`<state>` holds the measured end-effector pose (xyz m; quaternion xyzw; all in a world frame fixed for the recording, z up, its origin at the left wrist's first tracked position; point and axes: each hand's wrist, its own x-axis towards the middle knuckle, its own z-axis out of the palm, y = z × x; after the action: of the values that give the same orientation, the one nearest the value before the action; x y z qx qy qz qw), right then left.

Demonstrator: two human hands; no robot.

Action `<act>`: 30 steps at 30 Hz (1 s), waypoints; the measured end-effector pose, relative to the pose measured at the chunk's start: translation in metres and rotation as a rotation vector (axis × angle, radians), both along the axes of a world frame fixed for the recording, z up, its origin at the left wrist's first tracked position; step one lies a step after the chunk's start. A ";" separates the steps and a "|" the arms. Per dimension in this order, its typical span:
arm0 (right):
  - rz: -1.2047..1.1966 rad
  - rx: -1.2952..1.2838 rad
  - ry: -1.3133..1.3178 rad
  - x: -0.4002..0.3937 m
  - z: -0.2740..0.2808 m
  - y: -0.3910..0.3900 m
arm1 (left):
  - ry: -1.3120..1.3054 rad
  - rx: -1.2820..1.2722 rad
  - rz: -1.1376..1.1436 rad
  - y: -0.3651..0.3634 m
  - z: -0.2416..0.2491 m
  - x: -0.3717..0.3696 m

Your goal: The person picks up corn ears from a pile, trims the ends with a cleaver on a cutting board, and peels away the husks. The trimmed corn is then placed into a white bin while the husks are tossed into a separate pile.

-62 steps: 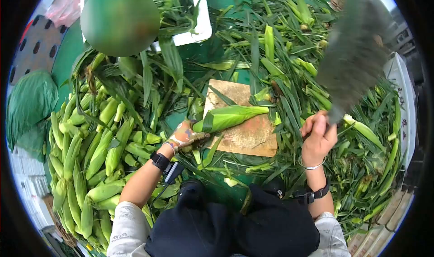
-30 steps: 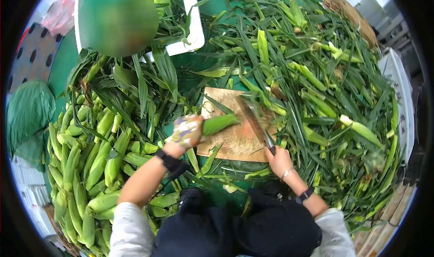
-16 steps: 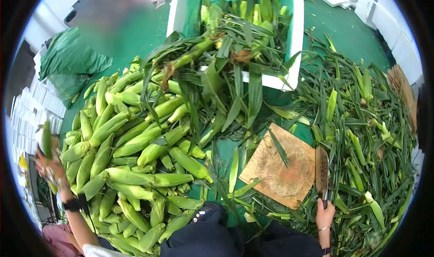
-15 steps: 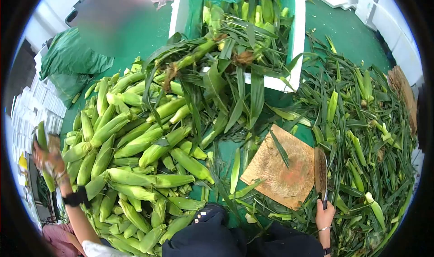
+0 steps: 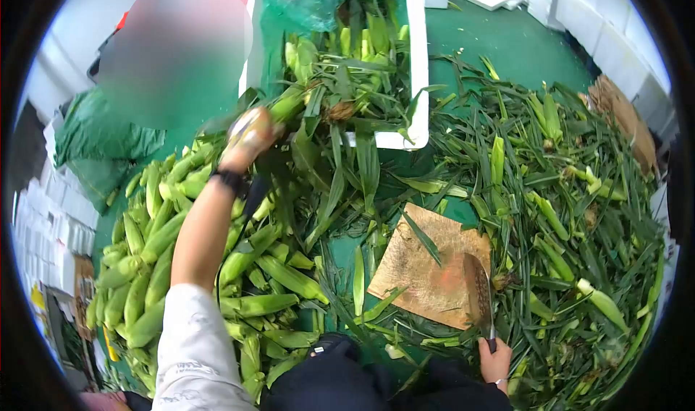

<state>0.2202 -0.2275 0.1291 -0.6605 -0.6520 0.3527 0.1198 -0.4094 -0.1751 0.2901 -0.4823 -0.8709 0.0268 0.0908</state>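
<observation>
My right hand point(image 5: 494, 360) is closed round the dark handle of a broad-bladed cleaver point(image 5: 478, 295). Its blade overlaps the right side of a worn brown chopping board point(image 5: 413, 270). My left hand point(image 5: 250, 137), smeared by motion and with a dark band at the wrist, is at the end of a leafy, husk-covered ear of corn point(image 5: 288, 106). That ear lies at the near left corner of a white foam box point(image 5: 420, 114), among more unstripped corn. Whether the fingers grip it I cannot tell. Below my left arm spreads a pile of trimmed green ears point(image 5: 141, 266).
Cut leaves and stalk ends point(image 5: 550, 230) heap up along the right side. Green plastic sheeting point(image 5: 98, 140) lies at the left, near stacked white foam pieces point(image 5: 47, 230). A blurred-out patch covers the upper left. White boxes point(image 5: 615, 35) line the back right.
My left hand has swung from the far left, where it held an ear of corn, up to the foam box. The cleaver has shifted left over the board, and the view has moved slightly.
</observation>
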 end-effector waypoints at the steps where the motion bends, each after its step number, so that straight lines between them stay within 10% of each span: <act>1: -0.013 0.001 0.014 0.004 0.002 -0.007 | 0.024 0.076 -0.081 -0.034 -0.001 0.010; 7: -0.038 -0.084 0.027 0.007 0.003 -0.004 | -0.900 0.623 0.117 -0.239 -0.012 0.165; 9: -0.065 -0.099 0.171 -0.002 -0.005 0.006 | -0.855 0.335 0.108 -0.256 -0.038 0.173; 13: 0.079 0.201 0.245 -0.047 0.029 0.060 | -1.061 0.053 -0.300 -0.163 -0.114 0.187; 17: -0.102 0.484 0.714 -0.086 0.107 0.079 | -1.469 -0.343 0.111 -0.078 -0.185 0.211; 21: -0.210 0.618 1.135 -0.107 0.092 0.069 | -1.603 -0.093 -0.042 -0.073 -0.191 0.213; 25: 0.169 0.079 -0.058 -0.075 -0.032 0.042 | -1.120 -0.112 -0.413 -0.079 -0.176 0.209; 30: 0.011 0.143 -0.120 -0.047 -0.037 0.063 | -1.715 0.322 0.618 -0.130 -0.121 0.236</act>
<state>0.1732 -0.1649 0.0922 -0.6667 -0.6850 0.2658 0.1253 -0.1737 -0.3046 0.1693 -0.0650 -0.7234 -0.4374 -0.5302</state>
